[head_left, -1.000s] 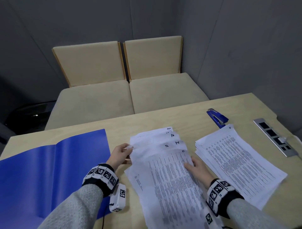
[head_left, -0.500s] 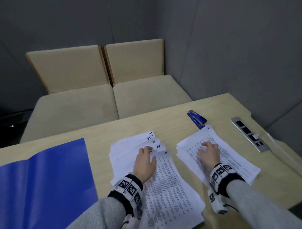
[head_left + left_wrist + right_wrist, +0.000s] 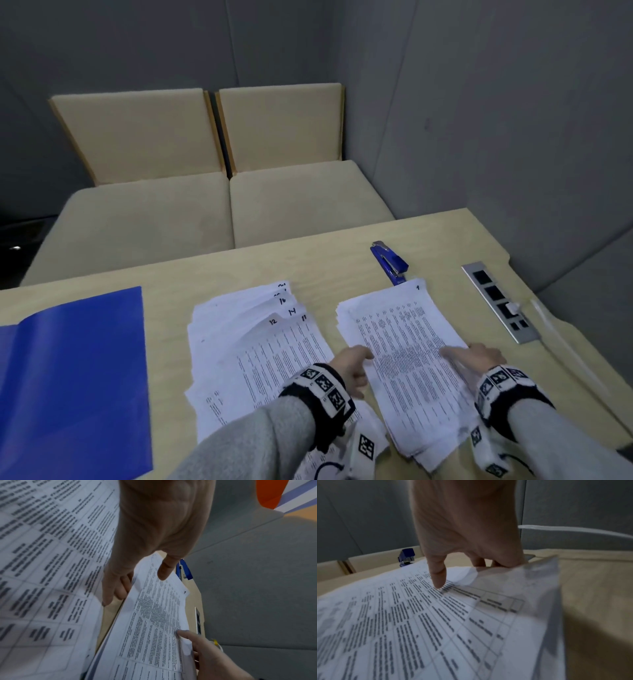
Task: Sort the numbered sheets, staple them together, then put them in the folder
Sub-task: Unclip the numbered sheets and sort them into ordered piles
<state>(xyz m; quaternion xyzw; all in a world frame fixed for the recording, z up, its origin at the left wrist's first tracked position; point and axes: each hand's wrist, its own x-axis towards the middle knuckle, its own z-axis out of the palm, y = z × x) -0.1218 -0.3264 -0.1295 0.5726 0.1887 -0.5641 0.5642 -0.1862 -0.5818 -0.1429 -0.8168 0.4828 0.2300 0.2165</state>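
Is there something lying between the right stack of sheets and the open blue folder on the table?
Yes. The fanned pile of sheets lies on the table between the right stack and the blue folder; the left hand is there too, gripping that stack's left edge.

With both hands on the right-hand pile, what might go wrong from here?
1. The right-hand stack of printed sheets has ragged edges; lifted by the left hand and right hand, it may slip out of order.
2. Its far corner meets the blue stapler, which could get nudged.
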